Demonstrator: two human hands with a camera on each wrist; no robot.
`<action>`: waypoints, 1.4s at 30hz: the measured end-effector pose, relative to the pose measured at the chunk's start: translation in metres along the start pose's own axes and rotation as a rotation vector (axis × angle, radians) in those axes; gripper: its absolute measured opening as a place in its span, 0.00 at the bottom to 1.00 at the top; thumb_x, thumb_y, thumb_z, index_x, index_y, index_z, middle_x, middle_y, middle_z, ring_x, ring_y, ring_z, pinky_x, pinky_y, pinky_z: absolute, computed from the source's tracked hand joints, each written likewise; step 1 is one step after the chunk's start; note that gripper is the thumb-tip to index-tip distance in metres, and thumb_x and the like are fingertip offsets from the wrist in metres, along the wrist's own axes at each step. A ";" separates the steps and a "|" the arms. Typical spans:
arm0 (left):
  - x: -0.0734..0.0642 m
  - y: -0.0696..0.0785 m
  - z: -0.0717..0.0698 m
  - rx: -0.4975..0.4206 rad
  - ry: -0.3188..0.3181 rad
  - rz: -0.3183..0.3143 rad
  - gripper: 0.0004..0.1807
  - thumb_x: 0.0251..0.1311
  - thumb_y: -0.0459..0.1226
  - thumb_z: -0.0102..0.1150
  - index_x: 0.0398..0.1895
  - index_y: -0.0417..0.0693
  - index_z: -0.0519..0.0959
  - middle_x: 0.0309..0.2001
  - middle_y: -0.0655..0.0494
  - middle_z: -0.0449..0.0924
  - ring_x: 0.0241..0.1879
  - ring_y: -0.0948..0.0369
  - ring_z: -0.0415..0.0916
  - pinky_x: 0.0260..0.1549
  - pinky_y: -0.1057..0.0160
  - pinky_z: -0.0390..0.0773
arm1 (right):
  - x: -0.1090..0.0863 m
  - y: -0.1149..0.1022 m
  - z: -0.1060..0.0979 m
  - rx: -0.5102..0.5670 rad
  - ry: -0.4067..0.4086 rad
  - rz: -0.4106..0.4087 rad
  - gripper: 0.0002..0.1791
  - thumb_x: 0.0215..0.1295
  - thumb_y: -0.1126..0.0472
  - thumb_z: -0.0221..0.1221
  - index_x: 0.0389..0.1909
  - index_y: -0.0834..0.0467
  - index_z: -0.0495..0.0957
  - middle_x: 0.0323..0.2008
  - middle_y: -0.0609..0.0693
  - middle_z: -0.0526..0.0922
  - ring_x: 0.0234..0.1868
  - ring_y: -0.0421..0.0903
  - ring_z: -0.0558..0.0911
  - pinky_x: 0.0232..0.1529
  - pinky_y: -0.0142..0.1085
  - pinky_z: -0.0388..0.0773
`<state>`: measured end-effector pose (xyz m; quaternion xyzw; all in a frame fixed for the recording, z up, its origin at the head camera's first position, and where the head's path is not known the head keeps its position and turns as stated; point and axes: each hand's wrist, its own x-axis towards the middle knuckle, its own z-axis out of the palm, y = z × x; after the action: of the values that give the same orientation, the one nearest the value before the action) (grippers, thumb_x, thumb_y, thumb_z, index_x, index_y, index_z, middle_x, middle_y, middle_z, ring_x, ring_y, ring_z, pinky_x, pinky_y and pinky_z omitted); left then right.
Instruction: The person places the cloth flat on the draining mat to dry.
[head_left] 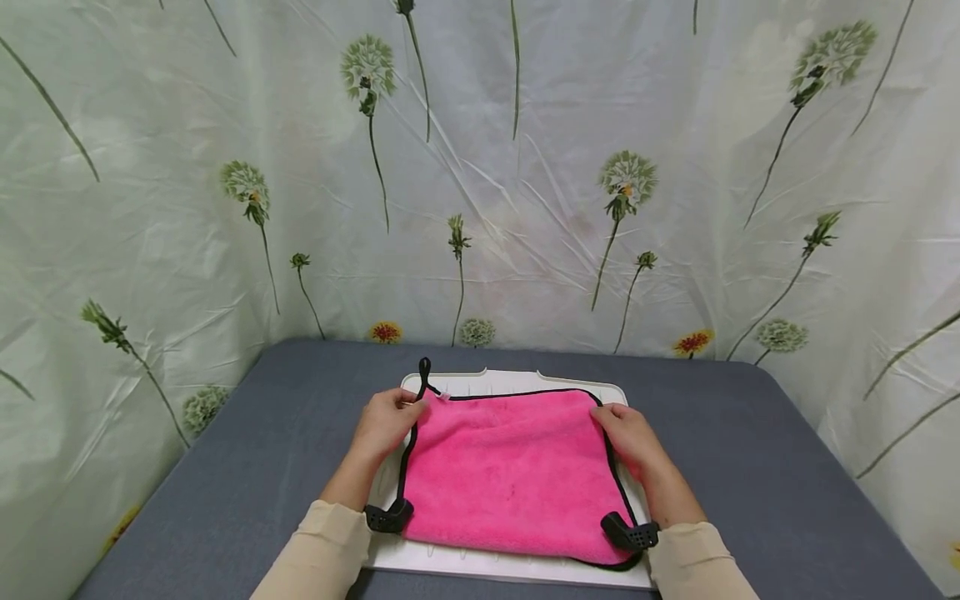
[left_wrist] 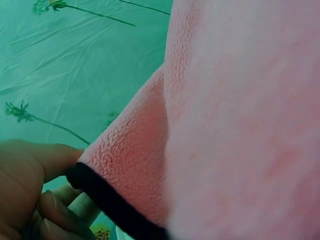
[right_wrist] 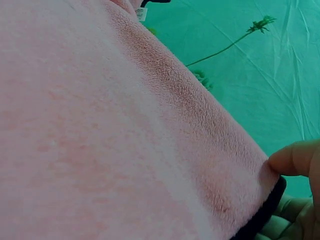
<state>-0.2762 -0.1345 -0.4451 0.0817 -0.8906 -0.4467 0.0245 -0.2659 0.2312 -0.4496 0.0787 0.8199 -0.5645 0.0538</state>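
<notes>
A pink plush towel (head_left: 510, 475) with black edging is spread between both hands, over a white tray-like board (head_left: 517, 381). At its upper left side, my left hand (head_left: 384, 423) pinches the edge between thumb and fingers, just below a black hanging loop (head_left: 424, 368). My right hand (head_left: 632, 435) pinches the upper right side the same way. In the left wrist view, the left thumb (left_wrist: 60, 157) lies on the pink pile beside the black trim. The right wrist view shows the right thumb (right_wrist: 292, 157) on the opposite edge. Most of the board is hidden under the towel.
The board lies on a table with a dark grey cover (head_left: 300, 408). Behind it and along both sides hangs a pale curtain (head_left: 510, 183) printed with dandelions. A black wrist camera (head_left: 390, 516) sits on the left wrist and another (head_left: 628, 532) on the right.
</notes>
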 end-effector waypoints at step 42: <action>0.034 -0.002 0.001 0.161 -0.137 0.032 0.13 0.67 0.46 0.59 0.31 0.46 0.81 0.22 0.58 0.74 0.23 0.60 0.68 0.22 0.64 0.66 | -0.005 0.003 -0.019 -0.134 -0.079 0.024 0.19 0.73 0.57 0.58 0.51 0.70 0.77 0.29 0.48 0.79 0.27 0.41 0.77 0.30 0.36 0.77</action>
<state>-0.3096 -0.1408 -0.4479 0.0385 -0.9243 -0.3779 -0.0357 -0.2603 0.2493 -0.4448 0.0622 0.8521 -0.5104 0.0978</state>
